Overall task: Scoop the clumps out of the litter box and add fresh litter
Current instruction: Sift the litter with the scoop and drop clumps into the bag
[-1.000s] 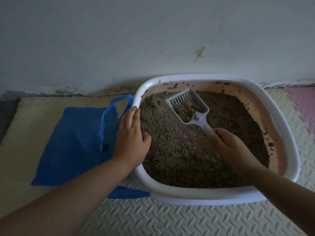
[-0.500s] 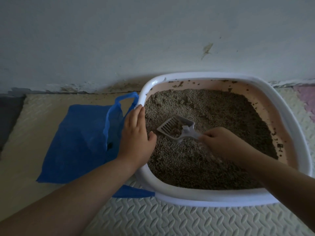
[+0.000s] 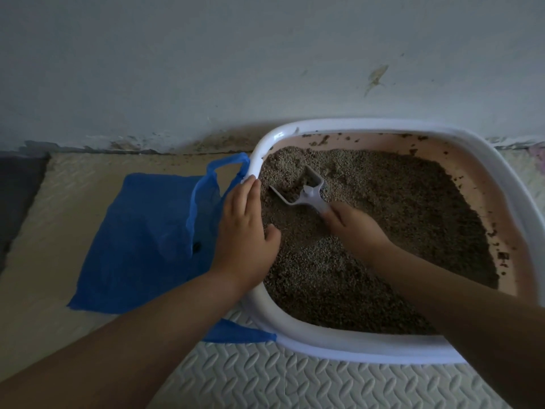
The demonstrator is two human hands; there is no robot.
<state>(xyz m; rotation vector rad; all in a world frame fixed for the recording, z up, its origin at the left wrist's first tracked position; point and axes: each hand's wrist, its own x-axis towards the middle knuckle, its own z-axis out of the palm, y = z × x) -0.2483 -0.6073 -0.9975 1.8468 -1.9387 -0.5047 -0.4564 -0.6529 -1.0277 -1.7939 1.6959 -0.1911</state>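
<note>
The right grip (image 3: 354, 228) was closed round the handle of a white plastic slotted scoop (image 3: 306, 193), curled over it so that only the handle's far end showed. Just beyond that grip and a little to its left, the scoop's pan was dug into grey-brown granular litter (image 3: 398, 219), half buried, with litter lying inside it (whether any of that was a clump could not be told). The left grip (image 3: 244, 231), just to the left of the right one and apart from it, had hold of nothing. Its fingers (image 3: 249, 193) lay straight and together along the left rim of the white-rimmed, pink-walled plastic litter box (image 3: 298, 338), the palm resting on the rim and the thumb spread inward over the litter. The litter covered the box's floor all round the right grip, and dark specks clung to the pink inner wall beyond it and to its right. Directly left of the left grip, against the box's outer side, lay a crumpled blue plastic bag (image 3: 147, 237). One handle loop stood up just beyond the fingertips, and a strip of the bag showed from under the box's near-left corner. Box and bag rested on a cream foam floor mat with an embossed pattern (image 3: 265, 379), which stretched out nearer than both grips. Beyond everything rose a pale, scuffed wall (image 3: 236, 54), grimy along its base.
</note>
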